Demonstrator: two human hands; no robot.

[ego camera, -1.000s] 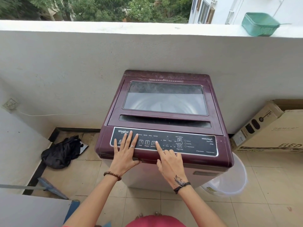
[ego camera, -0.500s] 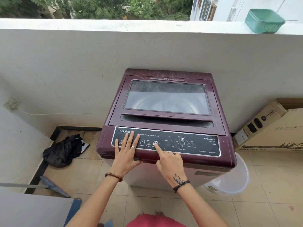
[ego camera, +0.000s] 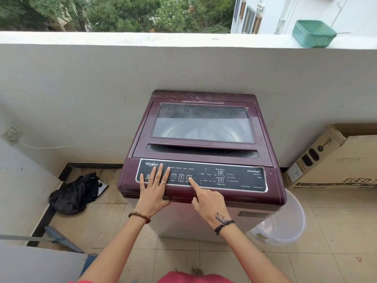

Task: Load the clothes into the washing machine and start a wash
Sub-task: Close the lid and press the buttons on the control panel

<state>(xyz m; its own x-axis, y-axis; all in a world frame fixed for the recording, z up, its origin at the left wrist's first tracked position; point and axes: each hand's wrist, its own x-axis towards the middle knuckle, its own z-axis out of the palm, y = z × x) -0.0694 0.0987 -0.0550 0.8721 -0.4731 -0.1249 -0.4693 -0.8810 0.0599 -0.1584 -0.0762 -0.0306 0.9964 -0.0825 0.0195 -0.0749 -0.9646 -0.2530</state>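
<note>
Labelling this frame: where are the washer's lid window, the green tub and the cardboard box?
lid window point(ego camera: 202, 123), head view, middle of the glass.
green tub point(ego camera: 313, 34), head view, its front wall.
cardboard box point(ego camera: 334, 162), head view, its printed side.

Maroon top-load washing machine point(ego camera: 204, 144) against balcony wall; glass lid shut; black control panel point(ego camera: 224, 176) at front.

Maroon washing machine point(ego camera: 204, 127), black control panel point(ego camera: 234, 176), green basin point(ego camera: 312, 34).
</note>
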